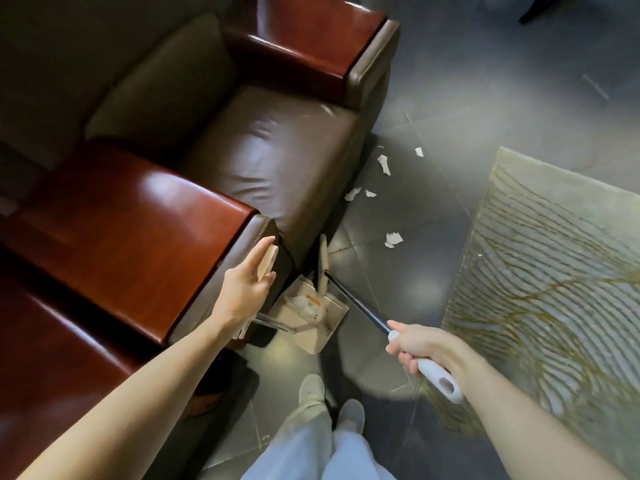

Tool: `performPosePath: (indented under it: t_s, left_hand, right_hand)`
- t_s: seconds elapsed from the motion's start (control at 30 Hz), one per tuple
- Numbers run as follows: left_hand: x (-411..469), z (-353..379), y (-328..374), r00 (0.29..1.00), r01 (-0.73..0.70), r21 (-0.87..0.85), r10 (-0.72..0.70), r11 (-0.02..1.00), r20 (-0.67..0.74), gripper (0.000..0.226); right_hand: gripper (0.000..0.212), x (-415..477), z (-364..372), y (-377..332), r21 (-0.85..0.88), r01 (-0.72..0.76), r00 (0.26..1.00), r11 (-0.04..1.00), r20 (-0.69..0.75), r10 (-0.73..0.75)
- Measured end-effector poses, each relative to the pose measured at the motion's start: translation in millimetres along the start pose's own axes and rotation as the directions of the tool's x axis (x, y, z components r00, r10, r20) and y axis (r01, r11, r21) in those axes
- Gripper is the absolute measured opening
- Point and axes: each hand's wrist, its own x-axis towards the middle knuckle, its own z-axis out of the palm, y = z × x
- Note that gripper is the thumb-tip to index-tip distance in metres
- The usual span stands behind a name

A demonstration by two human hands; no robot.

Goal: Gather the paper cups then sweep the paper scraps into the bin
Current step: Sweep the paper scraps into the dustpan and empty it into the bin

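My left hand [247,284] holds the beige grip of the dustpan handle [269,260] beside the armchair's front corner. The beige dustpan [313,315] stands on the dark tile floor below it, with some white scraps inside. My right hand [420,348] grips the broom's white handle [440,381]. Its dark pole runs up-left to the pale broom head [323,263], which rests at the dustpan's mouth. Several white paper scraps [393,240] lie on the tiles beyond, with more scraps [383,164] along the chair's base. No paper cups are in view.
A brown leather armchair [277,150] with glossy red-brown wooden arms fills the left. A pale patterned rug [554,271] covers the floor on the right. My legs and shoes [311,389] stand at the bottom centre.
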Motion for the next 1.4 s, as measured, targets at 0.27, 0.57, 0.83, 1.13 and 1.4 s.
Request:
performPosePath:
  t_s: [0.27, 0.57, 0.83, 1.13, 1.4]
  left_hand:
    - [12.2, 3.3, 22.2, 0.995, -0.007, -0.054, 0.013, 0.999, 0.101, 0.063]
    - [43.3, 50.0, 72.8, 0.994, -0.072, -0.112, 0.081, 0.991, 0.076, 0.059]
    - [84.2, 134.6, 131.2, 0.986, -0.057, 0.056, 0.048, 0.997, 0.157, 0.062]
    - [139.5, 167.7, 161.2, 0.997, -0.052, 0.133, 0.043, 0.99, 0.071, 0.062]
    - [151.6, 184.1, 185.6, 0.991, -0.048, 0.026, 0.044, 0.999, 0.123, 0.062]
  right_hand:
    - [0.065, -77.3, -58.5, -12.3, 0.01, 0.034, 0.999, 0.999, 0.024, -0.034]
    - [0.068, -84.1, -146.1, -22.2, 0.083, 0.144, 0.981, 0.986, -0.146, -0.131]
    - [0.072, -38.9, -220.9, -41.3, -0.435, 0.067, 0.911, 0.898, -0.34, -0.233]
    - [0.065, -6.4, -258.5, -45.9, -0.743, -0.024, 0.957, 0.669, -0.209, -0.199]
    - [0.076, -42.6, -280.4, -26.5, -0.49, 0.034, 0.998, 0.871, -0.028, -0.055]
